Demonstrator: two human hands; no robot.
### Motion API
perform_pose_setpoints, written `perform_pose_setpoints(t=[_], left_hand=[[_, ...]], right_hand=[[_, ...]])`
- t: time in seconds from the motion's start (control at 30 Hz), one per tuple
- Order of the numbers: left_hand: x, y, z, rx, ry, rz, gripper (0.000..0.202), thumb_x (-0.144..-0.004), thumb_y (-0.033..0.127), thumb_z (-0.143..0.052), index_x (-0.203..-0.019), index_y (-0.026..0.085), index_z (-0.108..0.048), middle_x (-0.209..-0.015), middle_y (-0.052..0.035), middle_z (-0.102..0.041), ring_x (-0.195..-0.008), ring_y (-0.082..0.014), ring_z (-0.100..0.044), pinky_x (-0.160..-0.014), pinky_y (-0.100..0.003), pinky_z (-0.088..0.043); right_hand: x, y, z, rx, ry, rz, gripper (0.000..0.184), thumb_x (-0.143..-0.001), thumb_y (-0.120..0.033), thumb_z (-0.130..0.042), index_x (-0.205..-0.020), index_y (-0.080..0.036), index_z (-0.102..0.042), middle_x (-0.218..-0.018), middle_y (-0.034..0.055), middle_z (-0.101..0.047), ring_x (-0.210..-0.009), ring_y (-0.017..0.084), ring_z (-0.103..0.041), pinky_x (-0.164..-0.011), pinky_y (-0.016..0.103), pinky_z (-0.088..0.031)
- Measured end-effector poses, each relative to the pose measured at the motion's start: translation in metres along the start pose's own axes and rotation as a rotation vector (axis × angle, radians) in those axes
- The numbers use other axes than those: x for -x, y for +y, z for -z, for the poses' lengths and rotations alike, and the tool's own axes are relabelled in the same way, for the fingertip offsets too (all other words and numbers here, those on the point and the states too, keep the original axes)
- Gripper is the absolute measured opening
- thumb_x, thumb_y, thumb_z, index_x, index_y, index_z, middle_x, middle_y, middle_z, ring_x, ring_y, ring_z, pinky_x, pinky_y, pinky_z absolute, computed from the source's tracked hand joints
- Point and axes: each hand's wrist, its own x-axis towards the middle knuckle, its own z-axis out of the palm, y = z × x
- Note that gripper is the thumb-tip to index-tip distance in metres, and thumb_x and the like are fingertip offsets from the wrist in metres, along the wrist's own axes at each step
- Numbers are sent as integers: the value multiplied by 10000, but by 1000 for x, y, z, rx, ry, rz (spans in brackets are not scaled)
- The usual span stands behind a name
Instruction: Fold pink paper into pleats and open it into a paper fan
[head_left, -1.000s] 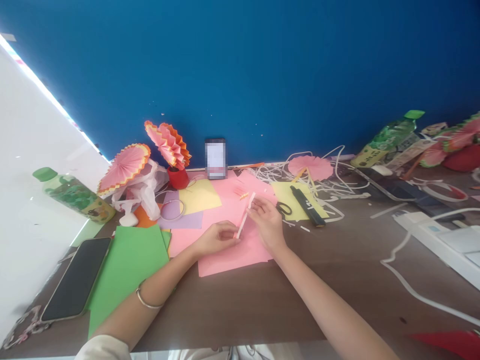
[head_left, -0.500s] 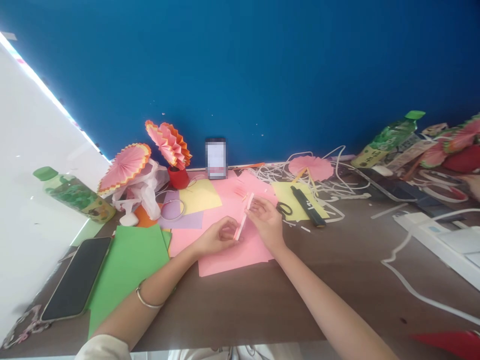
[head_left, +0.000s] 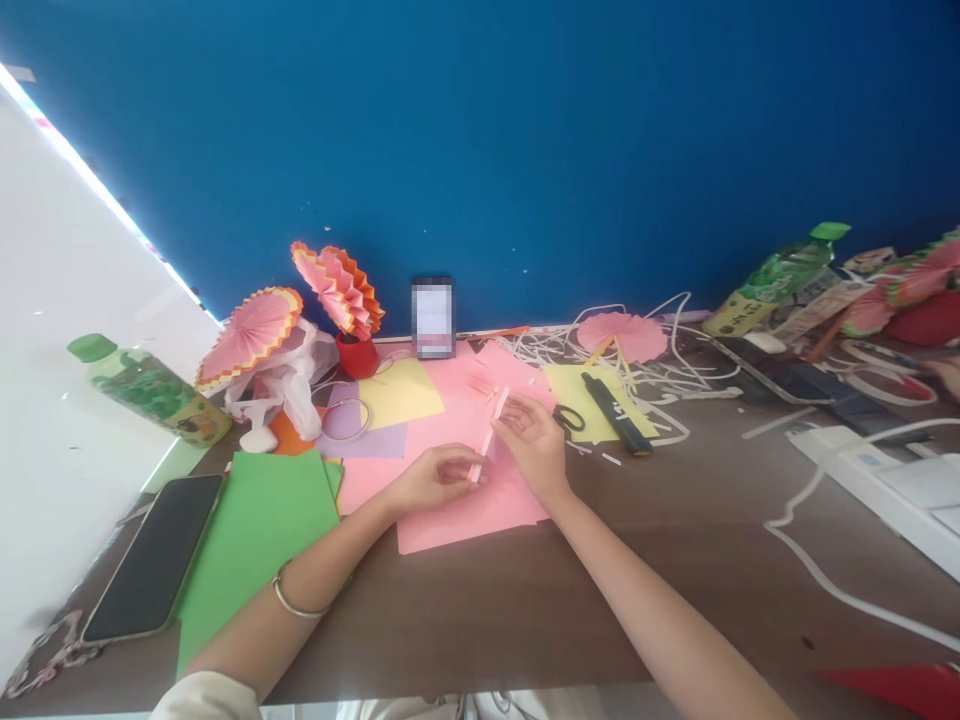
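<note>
A narrow folded strip of pink paper is held slantwise between both hands, above sheets of pink paper. My left hand pinches its lower end. Near the upper end, my right hand grips the strip with thumb and fingers. Small pink paper scraps lie just beyond the strip. Scissors with dark handles rest to the right of my right hand, partly under a black cutter-like tool's yellow sheet area; their blades are hidden.
A black tool lies on yellow paper. Green paper and a phone are at left. Paper fan flowers, a propped phone, tangled white cords and green-capped bottles line the back. A power strip is at right.
My left fingers have closed slightly along the strip's lower end. My right hand and the surrounding things look almost unchanged.
</note>
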Motion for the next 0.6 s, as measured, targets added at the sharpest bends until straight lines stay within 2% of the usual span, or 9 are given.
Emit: perform_pose_setpoints(t=[0.17, 0.3, 0.5, 0.6], left_hand=[[1, 4, -1, -10, 9, 9, 381, -739, 246, -626, -1116, 203, -586, -1216, -107, -444, -1015, -201, -555, -842, -310, -498], [2, 9, -1, -23, 22, 40, 396, -729, 227, -636, -1121, 208, -578, -1254, -106, -429, -1022, -203, -559, -815, -277, -497], [2, 8, -2, -37, 29, 28, 403, -733, 179, -619, -1130, 208, -565, -1290, -107, -405, -1022, -199, -566, -789, -253, -499], [3, 7, -2, -31, 27, 30, 421, -733, 165, -612, -1147, 214, -553, -1308, -112, -389, -968, -185, -597, -776, -251, -502]], right_hand=[[0, 0, 0, 38, -20, 20, 376, -628, -228, -711, -979, -222, -575, -809, 21, -609, -818, 168, -601, -812, 362, -503], [0, 1, 1, 83, -45, 50, 376, -644, -235, -700, -994, -223, -561, -787, 14, -600, -799, 168, -608, -796, 363, -511], [0, 2, 2, 204, -37, 153, 347, -666, -231, -679, -988, -229, -549, -911, 36, -608, -788, 164, -603, -777, 365, -510], [-1, 3, 3, 225, -30, 173, 348, -670, -222, -675, -991, -230, -541, -909, 33, -607, -786, 162, -597, -778, 365, -502]])
